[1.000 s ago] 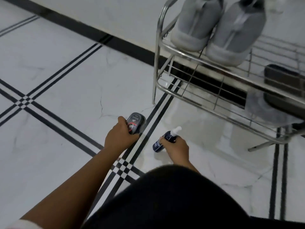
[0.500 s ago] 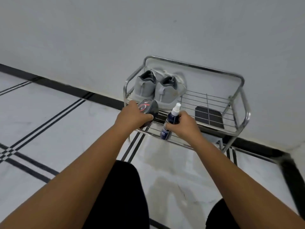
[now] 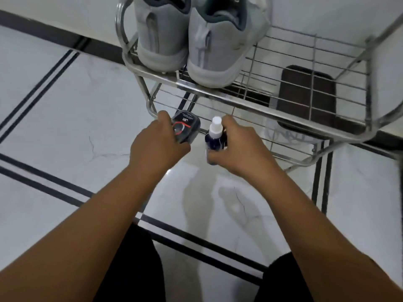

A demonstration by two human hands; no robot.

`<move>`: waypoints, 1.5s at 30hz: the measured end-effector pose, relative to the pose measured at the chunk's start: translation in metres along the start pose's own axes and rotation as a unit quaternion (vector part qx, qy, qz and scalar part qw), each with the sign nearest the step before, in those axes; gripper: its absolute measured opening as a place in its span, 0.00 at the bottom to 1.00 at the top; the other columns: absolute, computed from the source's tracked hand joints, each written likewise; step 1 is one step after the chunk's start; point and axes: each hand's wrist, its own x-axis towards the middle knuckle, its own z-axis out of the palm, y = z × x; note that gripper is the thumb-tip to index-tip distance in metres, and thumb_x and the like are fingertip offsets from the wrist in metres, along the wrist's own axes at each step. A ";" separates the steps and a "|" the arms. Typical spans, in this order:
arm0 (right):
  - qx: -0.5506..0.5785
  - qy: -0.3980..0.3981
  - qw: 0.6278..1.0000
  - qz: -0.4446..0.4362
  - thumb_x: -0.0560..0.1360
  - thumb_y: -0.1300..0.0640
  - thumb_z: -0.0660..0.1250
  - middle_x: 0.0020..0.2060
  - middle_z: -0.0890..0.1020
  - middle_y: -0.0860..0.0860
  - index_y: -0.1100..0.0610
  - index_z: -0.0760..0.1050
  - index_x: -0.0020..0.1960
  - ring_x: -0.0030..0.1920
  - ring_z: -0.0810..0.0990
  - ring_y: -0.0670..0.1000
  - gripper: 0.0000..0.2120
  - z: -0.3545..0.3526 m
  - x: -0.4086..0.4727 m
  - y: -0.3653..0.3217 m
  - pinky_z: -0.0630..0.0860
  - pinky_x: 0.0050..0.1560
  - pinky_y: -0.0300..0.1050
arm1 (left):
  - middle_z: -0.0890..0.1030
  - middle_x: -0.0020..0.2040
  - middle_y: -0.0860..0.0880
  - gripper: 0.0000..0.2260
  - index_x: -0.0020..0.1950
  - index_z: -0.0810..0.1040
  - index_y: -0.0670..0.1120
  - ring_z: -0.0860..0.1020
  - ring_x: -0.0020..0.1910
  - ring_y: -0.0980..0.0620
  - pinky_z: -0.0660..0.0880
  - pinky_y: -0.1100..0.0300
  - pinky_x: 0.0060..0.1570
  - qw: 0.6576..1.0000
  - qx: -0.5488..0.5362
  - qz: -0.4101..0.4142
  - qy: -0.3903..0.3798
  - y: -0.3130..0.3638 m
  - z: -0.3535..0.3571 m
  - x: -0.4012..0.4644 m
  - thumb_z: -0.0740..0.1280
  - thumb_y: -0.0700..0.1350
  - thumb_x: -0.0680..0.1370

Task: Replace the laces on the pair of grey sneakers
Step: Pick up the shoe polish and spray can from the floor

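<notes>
Two grey sneakers, the left sneaker (image 3: pixel 161 35) and the right sneaker (image 3: pixel 220 46), stand heels toward me on the top shelf of a steel wire shoe rack (image 3: pixel 250 105). My left hand (image 3: pixel 157 147) grips a dark polish container with a red ring (image 3: pixel 187 127) in front of the rack's lower shelf. My right hand (image 3: pixel 237 147) holds a dark blue spray bottle with a white cap (image 3: pixel 214 136) upright beside it. The sneakers' laces are hidden from this side.
A dark rectangular pad (image 3: pixel 305 99) lies under the rack's top shelf on the right. A pale tangle, maybe laces (image 3: pixel 283 134), lies on the lower shelf. White marble floor (image 3: pixel 65 118) with black stripes surrounds the rack; my dark-clad knees sit at the bottom.
Both hands lifted the container and bottle off the floor and carried them toward the rack. The view is now closer and lower, with the hands at the lower shelf's front rail.
</notes>
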 end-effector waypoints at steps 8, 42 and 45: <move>-0.007 -0.093 0.996 0.005 0.71 0.53 0.69 0.41 0.78 0.51 0.54 0.66 0.57 0.40 0.76 0.54 0.18 0.008 0.003 0.005 0.74 0.37 0.48 | 0.77 0.47 0.43 0.20 0.57 0.67 0.42 0.76 0.43 0.40 0.74 0.51 0.38 0.998 0.040 -0.050 -0.009 -0.017 0.004 0.005 0.69 0.50 0.71; 0.185 -0.046 0.974 -0.126 0.71 0.52 0.72 0.49 0.81 0.42 0.41 0.68 0.56 0.50 0.81 0.40 0.19 -0.520 -0.081 -0.306 0.77 0.52 0.39 | 0.75 0.54 0.54 0.23 0.62 0.71 0.51 0.74 0.49 0.55 0.71 0.61 0.47 0.936 -0.273 -0.064 0.212 0.255 -0.554 -0.056 0.75 0.49 0.70; 0.221 -0.020 0.967 -0.124 0.73 0.53 0.71 0.50 0.80 0.41 0.43 0.68 0.58 0.50 0.80 0.38 0.18 -0.530 -0.020 -0.352 0.76 0.52 0.36 | 0.74 0.55 0.52 0.25 0.63 0.71 0.49 0.74 0.49 0.55 0.70 0.61 0.45 0.930 -0.285 -0.051 0.225 0.235 -0.595 0.021 0.75 0.49 0.70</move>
